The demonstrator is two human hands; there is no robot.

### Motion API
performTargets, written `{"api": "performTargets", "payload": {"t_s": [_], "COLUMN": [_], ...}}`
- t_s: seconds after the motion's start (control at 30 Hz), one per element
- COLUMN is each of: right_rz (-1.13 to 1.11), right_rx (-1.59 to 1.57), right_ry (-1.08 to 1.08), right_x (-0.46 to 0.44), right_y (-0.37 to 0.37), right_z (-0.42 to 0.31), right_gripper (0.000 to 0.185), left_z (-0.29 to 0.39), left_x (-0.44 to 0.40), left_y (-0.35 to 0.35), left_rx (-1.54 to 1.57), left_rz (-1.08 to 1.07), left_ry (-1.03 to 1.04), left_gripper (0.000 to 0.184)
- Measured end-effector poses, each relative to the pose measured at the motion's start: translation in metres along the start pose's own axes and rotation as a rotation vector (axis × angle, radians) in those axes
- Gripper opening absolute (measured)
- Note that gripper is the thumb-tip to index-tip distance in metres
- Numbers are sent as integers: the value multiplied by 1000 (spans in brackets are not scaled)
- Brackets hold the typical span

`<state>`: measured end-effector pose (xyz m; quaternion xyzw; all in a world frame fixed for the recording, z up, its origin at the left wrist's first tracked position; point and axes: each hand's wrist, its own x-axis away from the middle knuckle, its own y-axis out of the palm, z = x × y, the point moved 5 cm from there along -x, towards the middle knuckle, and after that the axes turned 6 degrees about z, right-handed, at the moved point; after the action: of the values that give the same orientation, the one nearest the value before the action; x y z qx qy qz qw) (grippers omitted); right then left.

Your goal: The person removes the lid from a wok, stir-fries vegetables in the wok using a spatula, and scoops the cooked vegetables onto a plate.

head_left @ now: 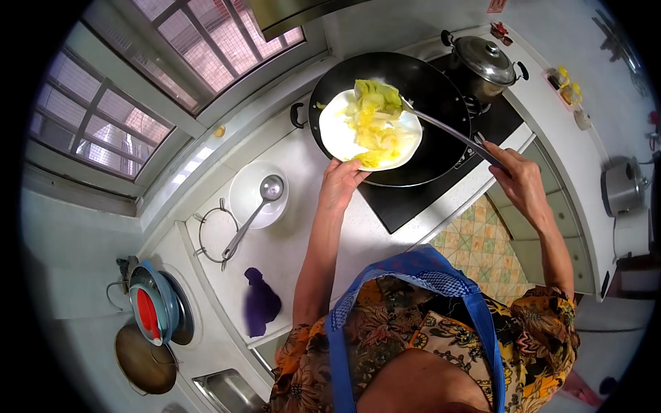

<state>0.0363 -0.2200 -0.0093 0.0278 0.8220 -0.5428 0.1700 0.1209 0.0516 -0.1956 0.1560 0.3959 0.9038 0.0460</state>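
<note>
A white plate point(337, 138) with yellow-green cooked leaves point(375, 120) on it is over the black wok point(441, 89). My left hand point(342, 184) grips the near edge of the plate, fingers at its rim. In my right hand point(518, 180) is the handle of a long metal utensil point(447, 129), which reaches left to the leaves at the plate's right side. The utensil's far end is hidden by the leaves.
Left of the wok, a white bowl point(241, 189) holds a metal ladle point(270, 188), beside a wire ring point(201, 239). A purple cloth point(261, 303) lies nearer. A lidded pot point(485, 62) stands behind right. Stacked basins point(169, 310) and a sink point(229, 392) are lower left.
</note>
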Motion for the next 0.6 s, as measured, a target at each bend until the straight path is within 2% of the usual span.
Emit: {"api": "performTargets", "payload": {"t_s": [0.13,0.2,0.23,0.33,0.4,0.43,0.5,0.57,0.6], "right_rz": [140,239,233,181,75,71,-28,-60,-156], "right_rx": [141,293,292,200,-9,-11,-354,-442,-611], "right_ry": [-86,-234,-238,-162,17,16,203,261,410], "right_x": [3,4,5,7,9,9,12,14,16], "right_y": [0,-3,-3,-6,-4,-3,8,16,21], "right_z": [-5,-10,-10,-9,0,3,20,27,25], "right_gripper": [43,44,44,44,41,41,40,40,40], "left_z": [7,7,7,4,2,2,3,7,6], "left_x": [7,8,8,10,11,12,14,17,20], "left_y": [-1,-6,-9,-17,-23,-24,-23,-20,-21], "left_rx": [-5,-4,10,51,76,100,122,83,85], "left_rz": [28,59,76,133,174,155,137,133,137], "left_ry": [1,-6,-11,-18,-22,-27,-30,-10,-10], "left_gripper": [45,45,45,45,45,45,45,46,46]}}
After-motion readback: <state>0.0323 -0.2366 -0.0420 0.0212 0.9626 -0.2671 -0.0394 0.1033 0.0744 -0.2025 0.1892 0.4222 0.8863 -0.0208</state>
